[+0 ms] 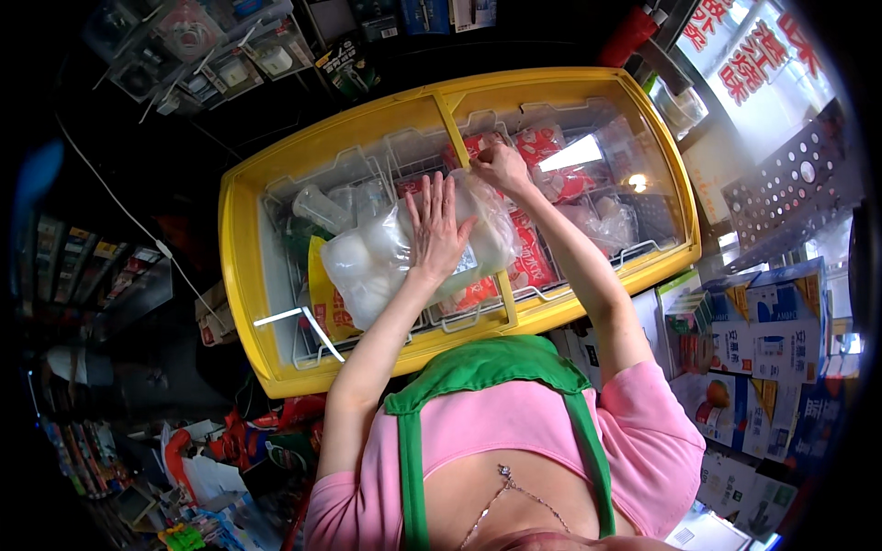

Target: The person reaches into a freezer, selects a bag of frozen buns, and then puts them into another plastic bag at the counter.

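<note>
Because the left hand [436,234] only lies flat and open on the clear plastic bag of white round pieces [395,262], with the fingers spread and pointing away from the body, nothing really holds the bag from below. The bag rests on the wire baskets [367,174] and the yellow middle bar [478,207] of the chest freezer [248,303], partly over the open left side. I think it could slide off toward the near rim, or tip down into the left compartment, if the palm lifts or pushes unevenly. The plastic looks thin and smooth, so it may also slip under the palm.

The right hand [501,165] is further away, at the far end of the bag, close to the middle bar. Its fingers are bent together as if they pinch the plastic there, but I cannot tell for sure whether they grip the bag or one of the red packets [542,151] under it. If this pinch is only on a loose fold, the plastic could stretch or tear when pulled.

Both arms are stretched forward over the near rim, the right one almost straight, the left one bent a little at the elbow. Around the freezer stand stacked cartons [763,331] on the right side.
</note>
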The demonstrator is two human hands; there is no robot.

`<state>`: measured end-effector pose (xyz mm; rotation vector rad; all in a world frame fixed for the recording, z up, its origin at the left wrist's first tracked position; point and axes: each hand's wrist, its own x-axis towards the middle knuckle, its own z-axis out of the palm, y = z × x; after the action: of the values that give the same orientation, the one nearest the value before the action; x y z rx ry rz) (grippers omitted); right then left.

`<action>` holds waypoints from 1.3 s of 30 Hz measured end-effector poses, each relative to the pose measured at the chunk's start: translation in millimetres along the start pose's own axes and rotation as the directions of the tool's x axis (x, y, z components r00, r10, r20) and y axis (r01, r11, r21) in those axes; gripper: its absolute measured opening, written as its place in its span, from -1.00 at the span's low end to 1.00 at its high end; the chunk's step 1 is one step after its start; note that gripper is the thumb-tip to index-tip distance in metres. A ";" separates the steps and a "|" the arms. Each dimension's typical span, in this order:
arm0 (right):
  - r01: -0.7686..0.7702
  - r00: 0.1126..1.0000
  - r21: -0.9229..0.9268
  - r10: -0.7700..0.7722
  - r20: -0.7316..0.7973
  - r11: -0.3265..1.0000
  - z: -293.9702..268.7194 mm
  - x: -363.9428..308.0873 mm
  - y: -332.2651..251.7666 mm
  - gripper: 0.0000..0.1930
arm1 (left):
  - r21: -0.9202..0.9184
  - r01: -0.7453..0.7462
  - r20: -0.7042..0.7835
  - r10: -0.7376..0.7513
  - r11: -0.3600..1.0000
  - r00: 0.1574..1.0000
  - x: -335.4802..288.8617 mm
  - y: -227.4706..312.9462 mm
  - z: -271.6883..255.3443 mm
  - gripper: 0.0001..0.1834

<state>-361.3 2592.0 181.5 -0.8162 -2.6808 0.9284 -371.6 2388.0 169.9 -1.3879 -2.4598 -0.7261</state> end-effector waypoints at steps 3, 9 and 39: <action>0.103 0.989 -0.088 -0.112 -0.098 0.991 7.4 13.9 19.4 -0.73 | -0.029 0.014 -0.040 -0.015 0.999 0.999 -0.5 -4.5 2.4 -0.17; -0.075 0.960 0.460 0.189 -0.208 0.885 -5.2 25.3 88.1 -0.64 | -0.033 0.008 -0.063 -0.010 0.999 0.998 -5.7 -7.2 12.8 -0.22; 0.211 0.943 0.326 -0.104 -0.316 0.922 -1.6 -150.0 79.7 -0.94 | -0.344 -0.472 0.118 0.536 0.812 0.836 83.6 23.3 45.1 -0.80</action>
<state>-201.3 2561.3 133.7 -0.5903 -2.1966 1.1092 -393.8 2483.1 174.0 -2.2249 -1.9986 -0.8793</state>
